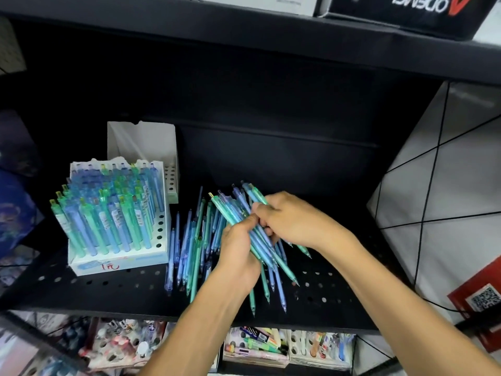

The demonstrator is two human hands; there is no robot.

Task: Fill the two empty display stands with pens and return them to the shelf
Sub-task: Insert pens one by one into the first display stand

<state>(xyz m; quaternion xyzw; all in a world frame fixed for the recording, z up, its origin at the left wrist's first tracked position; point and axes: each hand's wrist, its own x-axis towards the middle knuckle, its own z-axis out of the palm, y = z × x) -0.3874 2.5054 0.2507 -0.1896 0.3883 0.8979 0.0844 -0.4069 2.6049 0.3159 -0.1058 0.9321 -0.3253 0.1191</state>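
Readable text, what there is:

- Black box (412, 12) on the top shelf, far right: white brand lettering, seen upside down, reads roughly "ODEMEI"; first letter may be cut off. Red triangular logo beside it.
- White box (260, 4) just left of it: a small line of print, too blurred to read.
- Filled display stand (119, 260), near left on the perforated shelf: red handwritten "1元" on its front strip.
- Pens in that stand (108, 213): small white barcode stickers on the barrels, digits unreadable.
- Red card (477, 297) at right: QR code, no legible text.
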